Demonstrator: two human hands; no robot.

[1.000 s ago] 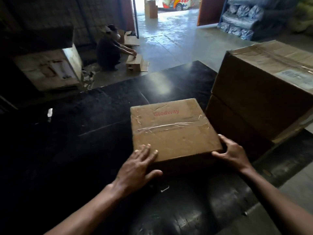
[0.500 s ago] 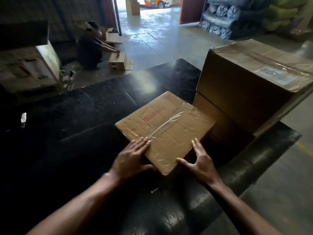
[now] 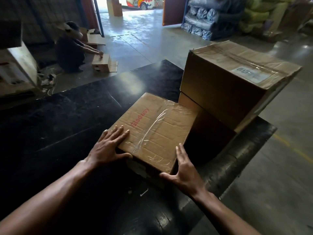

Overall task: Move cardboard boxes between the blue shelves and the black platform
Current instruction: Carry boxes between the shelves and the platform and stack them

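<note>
Both hands press with straight fingers on the small cardboard box (image 3: 155,133): left hand (image 3: 108,148) flat over its top corner farthest from the stack of larger boxes (image 3: 228,85), right hand (image 3: 184,173) along the side facing that stack. I see the box on the black platform (image 3: 67,119), just beside the stack, its taped long axis running away from me, angled toward the stack.

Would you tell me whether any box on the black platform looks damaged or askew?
The large top box has crumpled flap edges and overhangs the lower box on the right; the small taped box looks intact.
</note>
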